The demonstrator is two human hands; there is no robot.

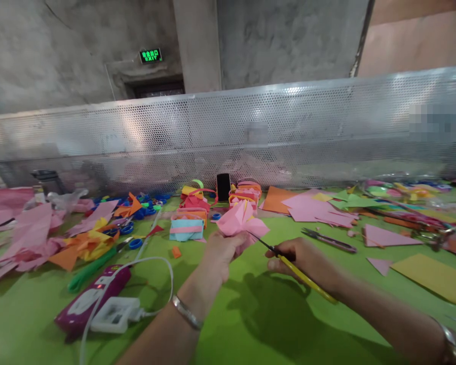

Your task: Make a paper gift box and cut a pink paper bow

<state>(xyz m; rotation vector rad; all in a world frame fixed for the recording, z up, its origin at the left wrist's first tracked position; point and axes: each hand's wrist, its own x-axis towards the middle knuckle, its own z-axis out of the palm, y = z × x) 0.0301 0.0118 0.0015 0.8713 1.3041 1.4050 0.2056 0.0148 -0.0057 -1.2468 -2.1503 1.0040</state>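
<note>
My left hand [222,252] pinches a pink folded-paper flower [241,220] from below, its petals spread above the fingers. In my right hand [307,256] is a yellow-handled tool [302,274] with a long, thin dark tip, which looks like pliers; the exact kind is not clear. The tip reaches the lower right side of the flower, and whether it grips the paper cannot be seen. The handle sticks out behind the hand to the lower right. A dark-handled pair of pliers [329,240] lies on the green table [281,324] beyond my right hand.
Folded paper pieces [186,229] and a dark phone [223,187] stand behind the flower. Paper scraps lie left and right, including a yellow sheet [435,276]. A purple power strip [95,299] with a white cable is front left. A perforated metal screen [307,132] borders the back.
</note>
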